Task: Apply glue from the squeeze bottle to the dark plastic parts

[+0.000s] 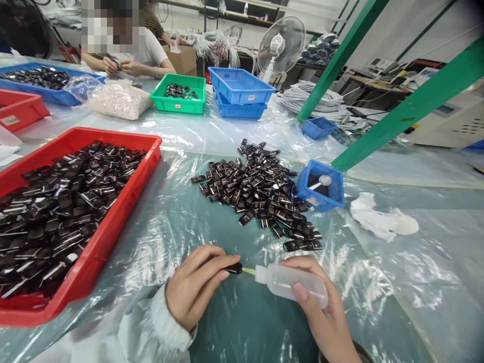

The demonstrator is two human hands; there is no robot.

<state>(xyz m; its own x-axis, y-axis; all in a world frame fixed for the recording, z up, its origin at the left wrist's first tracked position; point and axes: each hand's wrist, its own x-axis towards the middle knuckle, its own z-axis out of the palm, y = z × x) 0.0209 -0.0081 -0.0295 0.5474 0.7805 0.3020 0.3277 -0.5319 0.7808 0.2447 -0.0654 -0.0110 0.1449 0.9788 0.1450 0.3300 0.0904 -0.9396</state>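
Between the thumb and fingers of my left hand [198,282] is a small glossy black plastic piece [235,268], its right end sticking out. My right hand [321,297] is wrapped round a translucent white squeeze bottle [291,282] that lies nearly level. The bottle's thin yellowish nozzle [248,271] points left and meets the end of the black piece; whether anything flows out I cannot tell. Beyond both hands, a loose heap of similar black pieces [257,186] spreads over the plastic-covered table [177,212].
At left stands a large red tray [124,222] full of black pieces. A small blue bin [328,199] holding a white spoon [321,181] and crumpled tissue [374,217] lie right of the heap. A green post [408,106] slants behind. Across the table sits another person [151,55].
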